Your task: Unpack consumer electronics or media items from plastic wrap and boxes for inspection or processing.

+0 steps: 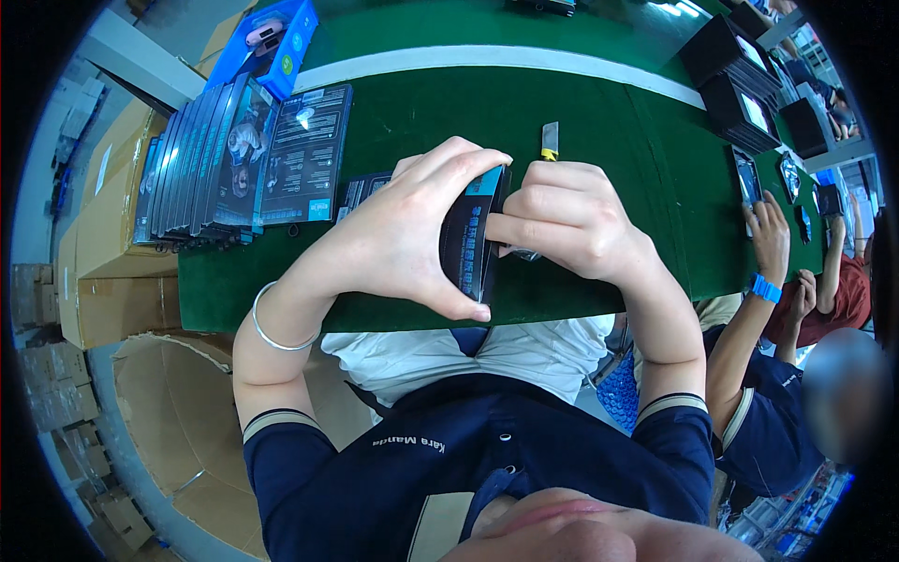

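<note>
My left hand grips a slim black box with a blue end and pale print, its thumb on the near end and its fingers round the far end. My right hand is closed at the box's right side, the index finger reaching to its open edge. Something shiny and clear shows under those fingers, too covered to name. Just beyond the right knuckles a flat grey tool with a yellow collar, like a cutter, points away; whether the hand touches it is hidden.
Packed flat boxes stand in a row at the left of the green table. Behind them is a blue bin. Open cartons stand at the lower left. Dark trays are stacked far right, where a co-worker's hand works.
</note>
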Motion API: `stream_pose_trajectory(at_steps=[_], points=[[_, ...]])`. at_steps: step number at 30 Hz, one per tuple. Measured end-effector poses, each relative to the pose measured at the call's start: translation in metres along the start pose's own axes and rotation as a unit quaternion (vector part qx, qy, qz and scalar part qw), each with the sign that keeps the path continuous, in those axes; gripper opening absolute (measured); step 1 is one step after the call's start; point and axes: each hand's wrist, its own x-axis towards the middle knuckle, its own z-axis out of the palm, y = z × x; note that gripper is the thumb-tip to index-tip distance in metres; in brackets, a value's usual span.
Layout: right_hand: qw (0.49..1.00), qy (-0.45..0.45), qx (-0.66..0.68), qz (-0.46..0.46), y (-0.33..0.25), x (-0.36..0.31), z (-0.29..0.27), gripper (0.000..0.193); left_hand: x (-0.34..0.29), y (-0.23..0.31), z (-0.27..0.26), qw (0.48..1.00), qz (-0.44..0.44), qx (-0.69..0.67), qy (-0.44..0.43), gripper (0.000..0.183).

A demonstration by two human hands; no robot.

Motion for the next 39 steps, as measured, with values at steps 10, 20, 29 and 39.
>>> stream_pose_trajectory(at_steps=[10,20,29,39], points=[[0.984,0.150,-0.040,-0.088,-0.004,0.001,0.015,0.032,-0.003,0.008,-0.008,0.995,0.009,-0.103,0.014,0.108],[0.984,0.160,-0.058,-0.055,-0.012,0.006,0.017,0.037,-0.003,0.004,-0.014,0.982,0.011,-0.189,0.007,0.110],[0.999,0.020,0.021,0.020,0.002,0.000,0.001,0.030,-0.005,0.005,-0.001,0.998,0.017,0.013,0.062,0.105],[0.997,-0.011,-0.004,0.070,-0.008,-0.003,0.002,0.029,0.001,-0.001,-0.005,0.998,0.003,-0.056,0.015,0.109]])
